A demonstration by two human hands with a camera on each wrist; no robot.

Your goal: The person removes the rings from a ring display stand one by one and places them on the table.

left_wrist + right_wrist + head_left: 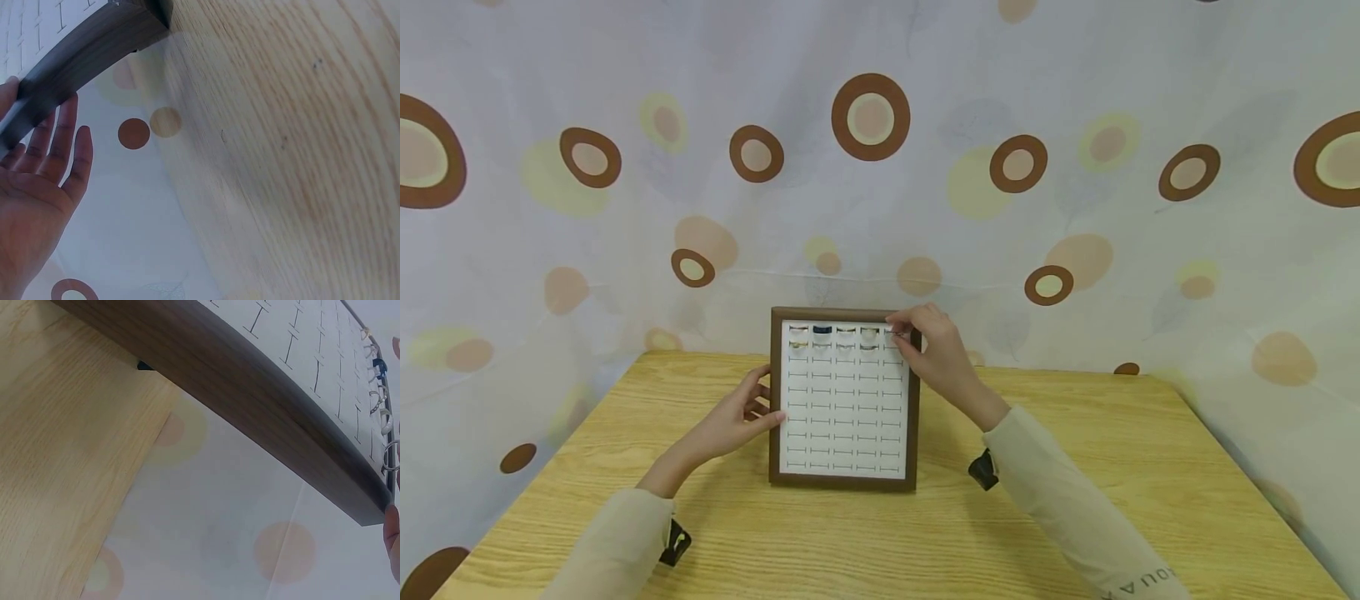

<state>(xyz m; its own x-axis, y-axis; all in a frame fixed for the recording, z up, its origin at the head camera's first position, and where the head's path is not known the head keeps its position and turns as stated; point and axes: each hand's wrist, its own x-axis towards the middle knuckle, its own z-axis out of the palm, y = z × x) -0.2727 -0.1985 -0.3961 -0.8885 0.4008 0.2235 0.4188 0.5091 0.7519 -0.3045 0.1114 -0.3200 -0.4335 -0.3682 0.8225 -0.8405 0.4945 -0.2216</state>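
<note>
A brown-framed ring tray (842,481) with a white slotted insert (844,417) stands tilted on the table. Several rings sit in its top rows, one of them dark blue (822,330). My right hand (901,332) is at the tray's top right corner and pinches a small silver ring (390,456) at the last slot of the top row. My left hand (767,404) rests with straight fingers against the frame's left edge (81,47) and holds nothing. In the right wrist view the frame (250,394) runs across the picture, and only a fingertip (394,534) shows at the far right.
The wooden table (1075,467) stretches to both sides and in front of the tray. A pale curtain with brown and yellow circles (871,117) hangs close behind it. Black wrist cameras (982,469) (674,543) sit on both sleeves.
</note>
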